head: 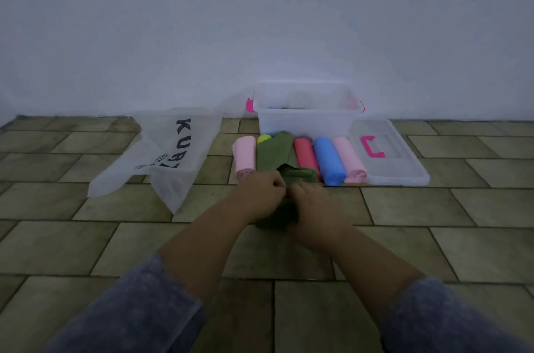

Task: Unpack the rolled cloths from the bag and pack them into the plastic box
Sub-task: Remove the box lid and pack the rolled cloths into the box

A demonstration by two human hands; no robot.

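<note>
My left hand [261, 188] and my right hand [313, 201] are side by side on the floor, both gripping a green cloth [271, 153] that lies partly unrolled, its near end bunched under my fingers. Beside it lie rolled cloths in a row: pale pink [245, 157], yellow-green [263, 138], red [305, 154], blue [328, 160] and pink [349, 160]. The clear plastic box [306, 121] stands behind them against the wall, with something blue and dark inside. The white bag [161, 156] lies flat on the left.
The box's clear lid [404, 162] with a pink handle [372, 146] lies on the floor right of the rolls. Pink clips show on the box's sides. The floor is tiled; a plain wall rises behind.
</note>
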